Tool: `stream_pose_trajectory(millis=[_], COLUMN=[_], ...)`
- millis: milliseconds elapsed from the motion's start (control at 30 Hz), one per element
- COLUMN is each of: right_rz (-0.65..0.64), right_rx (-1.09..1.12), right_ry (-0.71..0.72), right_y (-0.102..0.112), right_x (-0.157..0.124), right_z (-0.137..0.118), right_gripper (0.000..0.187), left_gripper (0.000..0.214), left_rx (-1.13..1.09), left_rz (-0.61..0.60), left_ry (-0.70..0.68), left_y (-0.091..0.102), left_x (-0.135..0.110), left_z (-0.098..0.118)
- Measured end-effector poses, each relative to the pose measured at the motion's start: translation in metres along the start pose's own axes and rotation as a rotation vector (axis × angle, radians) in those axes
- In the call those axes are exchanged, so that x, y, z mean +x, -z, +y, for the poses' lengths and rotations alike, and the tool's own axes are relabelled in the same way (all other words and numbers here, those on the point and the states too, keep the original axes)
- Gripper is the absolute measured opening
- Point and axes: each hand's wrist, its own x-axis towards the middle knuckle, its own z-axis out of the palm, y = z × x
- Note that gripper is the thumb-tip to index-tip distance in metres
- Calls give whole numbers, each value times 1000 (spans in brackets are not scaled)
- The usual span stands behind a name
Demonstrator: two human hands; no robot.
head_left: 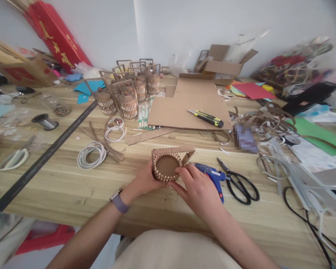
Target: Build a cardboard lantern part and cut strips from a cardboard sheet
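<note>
A small round basket [168, 168] of short sticks with a brown cardboard base faces up at me, tilted above the table's front part. Its square cardboard handle [173, 150] points away from me. My left hand [145, 177] is wrapped round the basket's left side, fingers partly hidden behind it. With thumb and fingertips, my right hand [194, 185] pinches the basket's lower right rim. Just beyond the right hand lies a blue glue gun [212, 173], partly covered by it. Black-handled scissors [240, 185] rest to its right.
Several finished lidded baskets [128, 101] stand at the back. A yellow-black utility knife [205, 117] lies on a cardboard sheet [168, 110]. White cord coils [92, 155] are left, brown strips [268, 116] right. Cables [305, 213] trail at the right edge. White-handled scissors [15, 158] lie far left.
</note>
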Motion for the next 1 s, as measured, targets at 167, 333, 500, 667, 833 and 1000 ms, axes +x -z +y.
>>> stream_pose_trajectory(millis=[167, 333, 500, 667, 833, 1000], right_rz=[-25, -77, -23, 34, -109, -241], right_rx=[-3, -72, -133, -7, 12, 34], right_ry=[1, 6, -2, 157, 171, 98], right_y=[3, 10, 20, 22, 9, 2], right_x=[4, 12, 10, 18, 42, 48], right_z=[0, 0, -6, -17, -22, -25], right_gripper=[18, 19, 25, 38, 64, 75], left_gripper=[87, 113, 98, 86, 95, 95], left_rx=[-56, -158, -260, -202, -196, -231], left_rz=[-8, -4, -27, -39, -50, -58], left_ry=[37, 1, 1, 49, 10, 39], left_y=[0, 2, 3, 5, 5, 6], left_x=[2, 2, 1, -2, 1, 3], left_z=[-5, -7, -10, -10, -12, -3])
